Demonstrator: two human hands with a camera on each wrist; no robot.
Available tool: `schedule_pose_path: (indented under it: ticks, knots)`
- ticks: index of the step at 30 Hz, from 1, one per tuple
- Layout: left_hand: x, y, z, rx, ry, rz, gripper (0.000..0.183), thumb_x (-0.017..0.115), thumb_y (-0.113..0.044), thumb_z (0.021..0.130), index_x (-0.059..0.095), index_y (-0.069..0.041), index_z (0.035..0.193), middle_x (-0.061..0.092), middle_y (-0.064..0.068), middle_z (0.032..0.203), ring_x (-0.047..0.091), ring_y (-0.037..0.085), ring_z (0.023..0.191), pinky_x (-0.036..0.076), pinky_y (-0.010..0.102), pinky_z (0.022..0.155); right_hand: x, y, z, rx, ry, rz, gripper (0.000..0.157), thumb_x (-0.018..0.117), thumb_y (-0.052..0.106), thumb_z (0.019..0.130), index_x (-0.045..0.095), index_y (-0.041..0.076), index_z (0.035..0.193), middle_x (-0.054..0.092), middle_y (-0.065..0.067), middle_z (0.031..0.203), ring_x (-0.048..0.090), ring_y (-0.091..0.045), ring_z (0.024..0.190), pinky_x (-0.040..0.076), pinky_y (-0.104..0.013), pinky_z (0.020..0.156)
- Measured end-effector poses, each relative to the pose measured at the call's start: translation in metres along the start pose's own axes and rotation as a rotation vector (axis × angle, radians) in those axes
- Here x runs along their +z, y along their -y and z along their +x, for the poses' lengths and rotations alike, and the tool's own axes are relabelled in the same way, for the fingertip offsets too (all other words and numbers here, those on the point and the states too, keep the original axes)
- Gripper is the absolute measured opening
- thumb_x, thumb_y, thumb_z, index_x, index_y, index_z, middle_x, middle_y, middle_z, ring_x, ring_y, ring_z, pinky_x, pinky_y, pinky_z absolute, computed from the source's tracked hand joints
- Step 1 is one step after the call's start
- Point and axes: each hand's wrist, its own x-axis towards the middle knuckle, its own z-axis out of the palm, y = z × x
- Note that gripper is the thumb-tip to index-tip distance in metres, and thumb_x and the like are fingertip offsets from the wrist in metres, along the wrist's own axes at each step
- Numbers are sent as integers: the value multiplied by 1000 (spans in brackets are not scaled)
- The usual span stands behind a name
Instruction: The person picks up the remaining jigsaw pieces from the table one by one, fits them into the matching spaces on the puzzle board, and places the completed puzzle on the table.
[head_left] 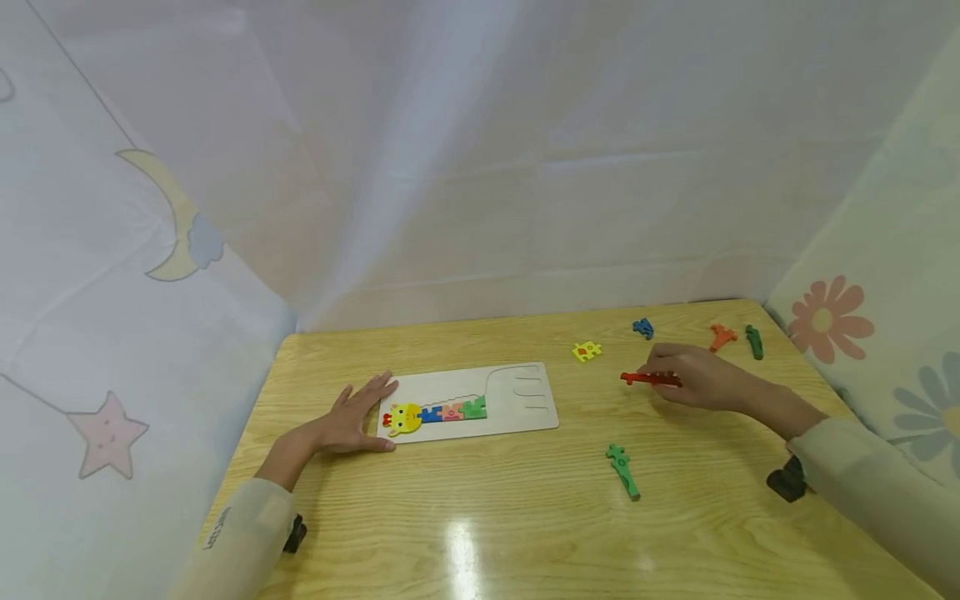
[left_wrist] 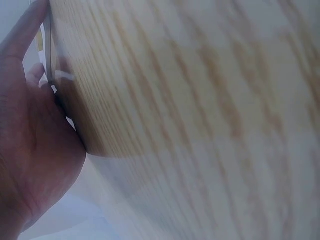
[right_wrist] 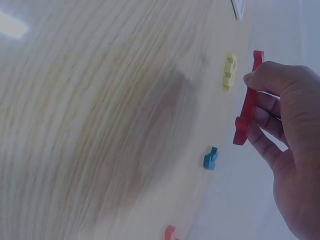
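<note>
A white puzzle board (head_left: 517, 421) lies on the table with a yellow giraffe head (head_left: 405, 418) and blue, pink and green neck pieces (head_left: 452, 412) set in its left part. Outlines of a body and legs show on its bare right part. My left hand (head_left: 348, 421) rests at the board's left end, fingers spread along the edge and thumb at the near corner. Over the table to the right, my right hand (head_left: 693, 377) pinches a red puzzle piece (right_wrist: 248, 102) between thumb and fingers. The right wrist view shows that piece held above the tabletop.
Loose pieces lie around the right hand: a yellow one (head_left: 587, 351), a blue one (head_left: 643, 327), an orange one (head_left: 722, 336) and a dark green one (head_left: 754, 342). A long green piece (head_left: 622, 471) lies nearer the front. Pale curtains (head_left: 480, 208) stand behind the wooden table (head_left: 525, 517).
</note>
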Motion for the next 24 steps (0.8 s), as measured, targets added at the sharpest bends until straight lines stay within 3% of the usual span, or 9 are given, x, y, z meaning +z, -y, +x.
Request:
schedule_pose_path:
  ticks: [10, 24]
  knots:
    - [0, 2, 0, -2, -7, -9, 111, 82, -51, 90, 19, -8, 170, 5, 17, 178, 7, 44, 163, -7, 72, 124, 3, 7, 23, -48, 0, 10, 29, 88, -4, 79, 81, 4, 107, 63, 3, 97, 51, -3, 76, 51, -24, 63]
    - [1, 2, 0, -12, -9, -13, 111, 83, -50, 89, 20, -8, 170, 6, 16, 178, 7, 43, 163, -7, 72, 124, 6, 18, 53, -59, 53, 40, 26, 85, -1, 85, 81, 4, 109, 64, 1, 96, 51, -6, 76, 49, -24, 63]
